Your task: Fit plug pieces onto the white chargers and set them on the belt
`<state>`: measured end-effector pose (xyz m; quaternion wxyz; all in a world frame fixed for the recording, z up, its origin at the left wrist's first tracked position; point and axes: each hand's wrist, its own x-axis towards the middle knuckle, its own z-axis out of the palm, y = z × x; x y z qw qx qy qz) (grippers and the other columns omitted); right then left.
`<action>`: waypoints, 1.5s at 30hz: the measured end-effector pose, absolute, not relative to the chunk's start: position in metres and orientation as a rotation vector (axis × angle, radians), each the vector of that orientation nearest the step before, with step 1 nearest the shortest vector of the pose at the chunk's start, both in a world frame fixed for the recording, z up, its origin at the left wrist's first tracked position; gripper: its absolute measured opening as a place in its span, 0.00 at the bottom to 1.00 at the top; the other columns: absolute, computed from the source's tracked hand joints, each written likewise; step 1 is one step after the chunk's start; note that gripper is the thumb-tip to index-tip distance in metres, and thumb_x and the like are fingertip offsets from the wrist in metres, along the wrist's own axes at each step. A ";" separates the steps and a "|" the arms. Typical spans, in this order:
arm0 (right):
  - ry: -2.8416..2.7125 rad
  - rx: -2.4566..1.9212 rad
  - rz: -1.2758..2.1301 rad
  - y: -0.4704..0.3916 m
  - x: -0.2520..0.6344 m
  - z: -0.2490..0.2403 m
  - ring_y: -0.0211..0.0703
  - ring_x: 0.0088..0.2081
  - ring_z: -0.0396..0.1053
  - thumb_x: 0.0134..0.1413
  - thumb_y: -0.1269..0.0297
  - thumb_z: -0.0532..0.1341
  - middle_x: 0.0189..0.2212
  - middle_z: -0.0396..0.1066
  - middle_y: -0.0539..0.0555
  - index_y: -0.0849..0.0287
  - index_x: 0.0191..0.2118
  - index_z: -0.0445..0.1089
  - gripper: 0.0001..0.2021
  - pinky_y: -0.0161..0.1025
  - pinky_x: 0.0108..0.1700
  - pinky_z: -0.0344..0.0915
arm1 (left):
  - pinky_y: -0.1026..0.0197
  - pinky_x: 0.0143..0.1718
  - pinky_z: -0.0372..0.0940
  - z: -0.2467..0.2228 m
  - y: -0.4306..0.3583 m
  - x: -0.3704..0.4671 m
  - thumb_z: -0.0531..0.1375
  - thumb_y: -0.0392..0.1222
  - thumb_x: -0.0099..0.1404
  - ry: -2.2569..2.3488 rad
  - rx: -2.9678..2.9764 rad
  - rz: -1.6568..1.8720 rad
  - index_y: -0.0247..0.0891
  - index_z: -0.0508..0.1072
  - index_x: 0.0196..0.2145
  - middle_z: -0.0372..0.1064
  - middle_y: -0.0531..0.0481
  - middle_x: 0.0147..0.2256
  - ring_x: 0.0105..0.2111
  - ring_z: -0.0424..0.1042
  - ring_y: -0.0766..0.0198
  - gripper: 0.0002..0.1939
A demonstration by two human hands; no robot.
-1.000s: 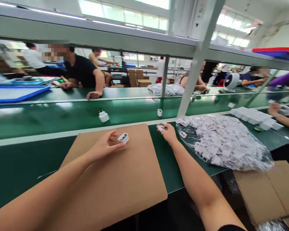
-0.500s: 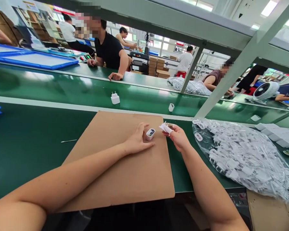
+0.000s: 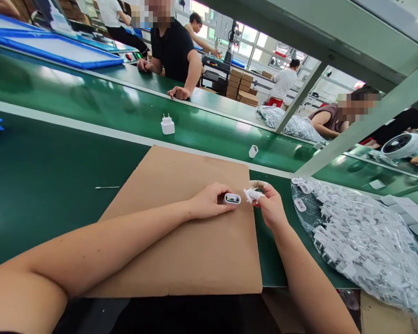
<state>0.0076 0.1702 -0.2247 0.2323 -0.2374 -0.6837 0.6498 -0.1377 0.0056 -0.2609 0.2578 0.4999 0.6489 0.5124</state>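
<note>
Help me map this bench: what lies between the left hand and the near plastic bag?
In the head view: the white housing, then the right hand, something white at its fingertips.

Reference: cardboard sheet [image 3: 202,260]. Near part bare right of left forearm [image 3: 125,236], far strip bare too; passable. Obstacles: left hand [image 3: 209,201] around white shell [image 3: 232,199] near right edge, right hand [image 3: 273,208] just beside that edge. Left of sheet: wide open tabletop [image 3: 48,185], 1 thin stick [image 3: 107,187]. Right: narrow gap, right forearm [image 3: 310,260] across it, then bulky bag of white parts [image 3: 362,250]. Beyond sheet: 1 white plug [image 3: 167,125], 1 white casing [image 3: 253,151]; slanted post [image 3: 348,135] far right.
</note>
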 end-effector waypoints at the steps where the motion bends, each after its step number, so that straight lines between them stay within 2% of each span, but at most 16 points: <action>1: -1.899 -0.666 1.761 0.170 0.007 -0.224 0.36 0.25 0.64 0.40 0.59 0.70 0.31 0.73 0.49 0.56 0.41 0.76 0.18 0.36 0.28 0.58 | 0.56 0.42 0.70 -0.261 0.006 -0.138 0.70 0.50 0.58 1.755 1.362 1.381 0.38 0.78 0.41 0.76 0.46 0.39 0.39 0.75 0.56 0.17; 3: -1.919 -0.662 1.735 0.169 0.007 -0.222 0.36 0.25 0.63 0.40 0.58 0.71 0.29 0.73 0.50 0.56 0.40 0.76 0.18 0.36 0.27 0.58 | 0.56 0.43 0.69 -0.261 0.006 -0.139 0.70 0.50 0.57 1.754 1.383 1.384 0.38 0.79 0.43 0.77 0.46 0.40 0.41 0.75 0.55 0.18; 6: -1.891 -0.609 1.713 0.168 0.007 -0.220 0.37 0.26 0.64 0.41 0.59 0.71 0.29 0.73 0.50 0.56 0.44 0.76 0.20 0.37 0.28 0.60 | 0.55 0.45 0.68 -0.259 0.006 -0.141 0.70 0.49 0.57 1.795 1.454 1.377 0.39 0.79 0.43 0.77 0.45 0.41 0.43 0.74 0.53 0.18; 12: -1.948 -0.545 1.598 0.161 0.010 -0.216 0.38 0.27 0.65 0.44 0.59 0.73 0.34 0.75 0.52 0.55 0.45 0.77 0.20 0.38 0.29 0.64 | 0.56 0.41 0.66 -0.256 0.005 -0.142 0.68 0.50 0.61 1.868 1.515 1.317 0.39 0.79 0.40 0.76 0.46 0.38 0.40 0.72 0.55 0.14; 15: -2.048 -0.455 1.451 0.154 0.011 -0.214 0.41 0.32 0.68 0.49 0.58 0.73 0.39 0.76 0.53 0.54 0.48 0.76 0.20 0.41 0.35 0.69 | 0.57 0.40 0.65 -0.256 0.005 -0.142 0.68 0.51 0.60 1.859 1.512 1.317 0.38 0.80 0.40 0.76 0.46 0.37 0.40 0.72 0.55 0.15; 19: -2.313 -0.224 1.018 0.148 0.012 -0.214 0.46 0.39 0.71 0.60 0.60 0.66 0.40 0.76 0.54 0.51 0.50 0.78 0.13 0.46 0.45 0.71 | 0.59 0.36 0.63 -0.256 0.006 -0.144 0.68 0.52 0.60 1.851 1.515 1.326 0.38 0.79 0.37 0.75 0.48 0.34 0.37 0.71 0.57 0.14; 23: -2.484 -0.062 0.830 0.146 0.009 -0.219 0.50 0.48 0.73 0.61 0.65 0.63 0.45 0.78 0.55 0.48 0.57 0.75 0.19 0.49 0.52 0.72 | 0.60 0.33 0.60 -0.255 0.006 -0.145 0.66 0.54 0.62 1.810 1.562 1.310 0.37 0.78 0.34 0.71 0.50 0.31 0.33 0.68 0.60 0.15; 27: -2.449 -0.114 0.816 0.145 0.007 -0.224 0.50 0.44 0.75 0.62 0.64 0.63 0.43 0.79 0.54 0.48 0.52 0.78 0.14 0.46 0.48 0.73 | 0.60 0.34 0.61 -0.254 0.006 -0.145 0.67 0.55 0.60 1.828 1.559 1.311 0.38 0.78 0.32 0.71 0.50 0.30 0.33 0.68 0.60 0.16; 33: -2.449 -0.110 0.716 0.140 0.005 -0.225 0.50 0.44 0.75 0.63 0.63 0.62 0.42 0.79 0.54 0.48 0.51 0.78 0.13 0.46 0.47 0.73 | 0.60 0.35 0.61 -0.256 0.007 -0.145 0.66 0.55 0.61 1.824 1.554 1.307 0.37 0.79 0.33 0.71 0.50 0.31 0.34 0.68 0.59 0.16; 36: -2.505 -0.051 0.629 0.139 0.003 -0.224 0.51 0.43 0.74 0.62 0.66 0.62 0.40 0.80 0.54 0.49 0.49 0.79 0.12 0.45 0.44 0.72 | 0.60 0.36 0.61 -0.258 0.008 -0.146 0.66 0.54 0.60 1.817 1.554 1.331 0.38 0.79 0.35 0.72 0.49 0.32 0.35 0.68 0.59 0.15; 40: -2.572 -0.061 0.528 0.140 0.000 -0.220 0.51 0.39 0.73 0.59 0.70 0.61 0.37 0.79 0.55 0.50 0.43 0.80 0.12 0.45 0.40 0.71 | 0.59 0.39 0.63 -0.259 0.008 -0.147 0.68 0.51 0.60 1.776 1.551 1.364 0.38 0.78 0.32 0.72 0.50 0.32 0.37 0.70 0.57 0.13; 42: -2.604 -0.063 0.516 0.143 -0.002 -0.217 0.51 0.38 0.73 0.56 0.72 0.61 0.35 0.79 0.55 0.51 0.39 0.80 0.11 0.46 0.42 0.71 | 0.58 0.40 0.64 -0.258 0.008 -0.147 0.68 0.50 0.59 1.750 1.539 1.366 0.37 0.78 0.31 0.73 0.50 0.32 0.37 0.70 0.57 0.13; 45: -2.631 -0.024 0.551 0.148 -0.004 -0.216 0.50 0.37 0.73 0.52 0.73 0.62 0.30 0.77 0.52 0.50 0.37 0.79 0.12 0.52 0.54 0.69 | 0.59 0.38 0.64 -0.256 0.007 -0.147 0.69 0.52 0.58 1.747 1.506 1.351 0.37 0.78 0.31 0.72 0.51 0.31 0.37 0.71 0.57 0.14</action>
